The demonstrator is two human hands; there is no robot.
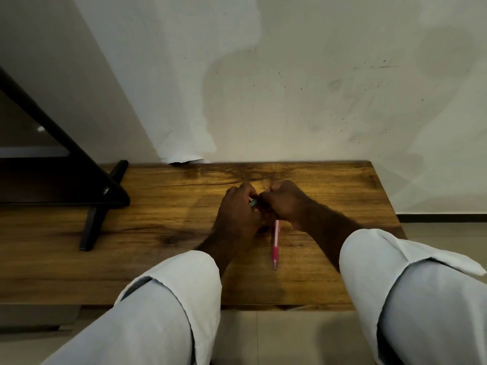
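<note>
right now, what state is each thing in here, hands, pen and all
left hand, fingers curled round a small teal thing
right hand, fingers curled, touching the left hand; grip hidden
pink pen, lying flat on the table, tip toward the person, top end at the right hand
black stand, foot resting on the table

Both forearms extend forward and converge at the centre. The left hand and right hand touch, fingers curled inward, backs facing up. The left hand pinches a small teal piece.
</note>
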